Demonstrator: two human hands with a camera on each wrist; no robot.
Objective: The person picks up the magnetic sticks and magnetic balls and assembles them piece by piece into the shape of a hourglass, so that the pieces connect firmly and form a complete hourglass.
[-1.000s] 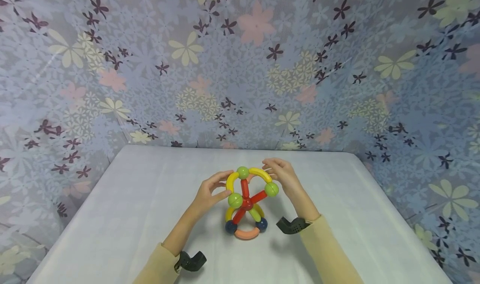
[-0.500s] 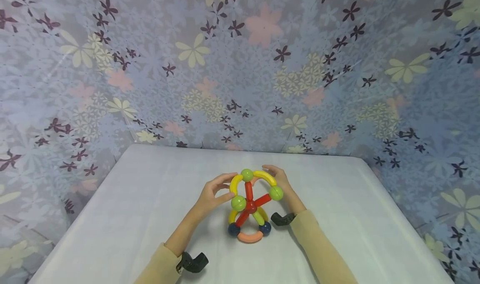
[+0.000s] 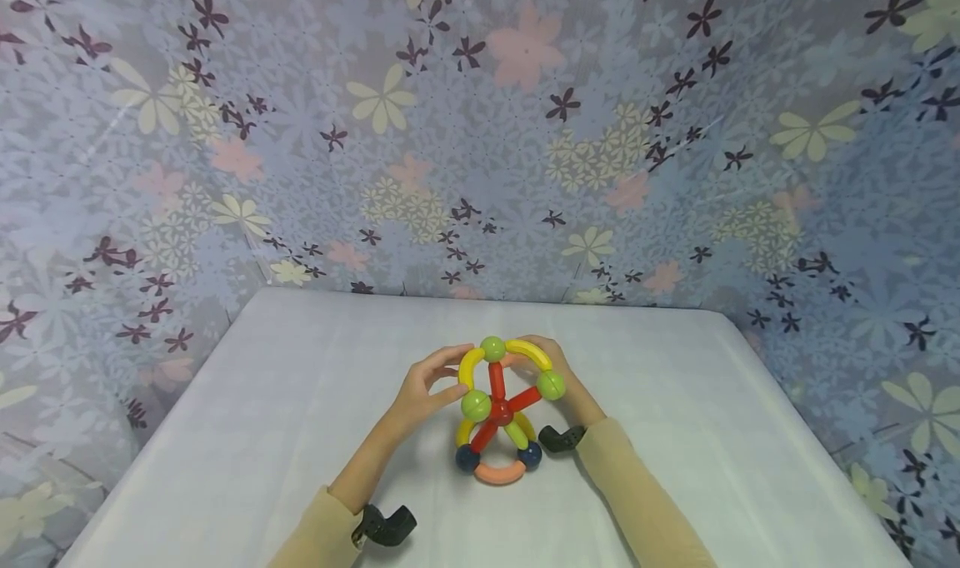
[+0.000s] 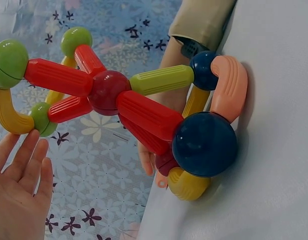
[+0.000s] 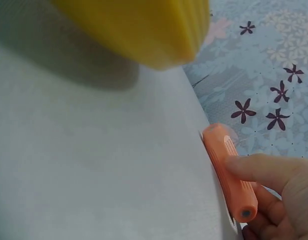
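Note:
A magnetic stick-and-ball toy frame stands on the white table: red sticks (image 3: 524,399) meet at a red ball (image 3: 500,412), with green balls (image 3: 551,385) above and dark blue balls (image 4: 205,144) at the base. My left hand (image 3: 422,391) holds the curved yellow stick (image 3: 467,370) at the frame's upper left, thumb in front; its fingertips touch the stick in the left wrist view. Behind the frame, my right hand (image 5: 288,192) pinches an orange magnetic stick (image 5: 228,172) at the table's far edge, thumb on top. The frame partly hides this hand in the head view.
The white-covered table (image 3: 322,343) extends to both sides of the frame. Flower-patterned fabric (image 3: 300,135) surrounds its back and sides. Black wrist cameras (image 3: 386,525) are worn on both arms. A yellow stick (image 5: 144,30) looms close in the right wrist view.
My right hand has moved left and down behind the frame, its fingers now at the orange stick. My left hand keeps its hold. The head view has shifted slightly.

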